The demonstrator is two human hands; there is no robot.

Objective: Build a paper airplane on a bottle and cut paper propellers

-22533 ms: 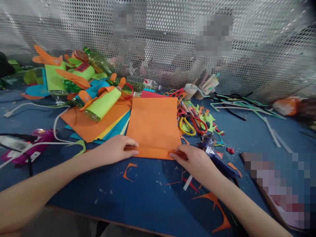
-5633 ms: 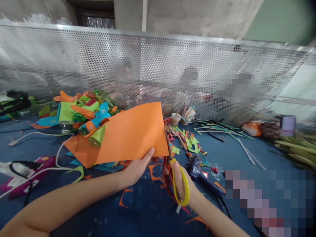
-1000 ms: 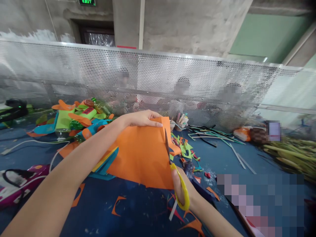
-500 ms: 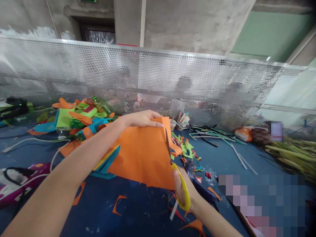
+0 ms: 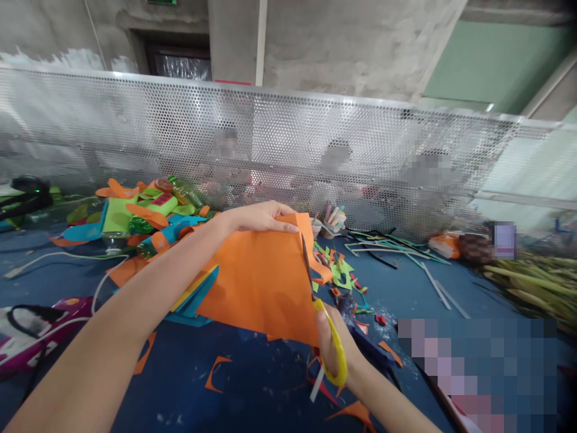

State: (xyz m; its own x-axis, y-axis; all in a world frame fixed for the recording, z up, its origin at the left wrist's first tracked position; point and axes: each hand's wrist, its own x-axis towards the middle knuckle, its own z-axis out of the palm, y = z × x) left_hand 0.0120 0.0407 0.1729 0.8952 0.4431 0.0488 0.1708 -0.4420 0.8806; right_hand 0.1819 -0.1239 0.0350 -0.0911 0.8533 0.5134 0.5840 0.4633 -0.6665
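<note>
My left hand grips the top edge of an orange sheet, thumb on the near face and fingers behind it. In my right hand is a pair of scissors with yellow handles, its blades pointing up and away from me along the sheet's right side. A narrow orange strip hangs to the right of the blades, joined near the top. Teal and yellow sheets lie at the sheet's lower left. Whether the sheet is paper or felt I cannot tell.
Orange, green and blue cut-outs with plastic bottles are heaped at the back left. Coloured scraps litter the blue table. Long strips and dried husks lie right. A perforated metal screen stands behind, people beyond it.
Almost nothing differs. Both hands, the orange sheet and the scissors stay in practically the same place; people behind the screen shift slightly.
</note>
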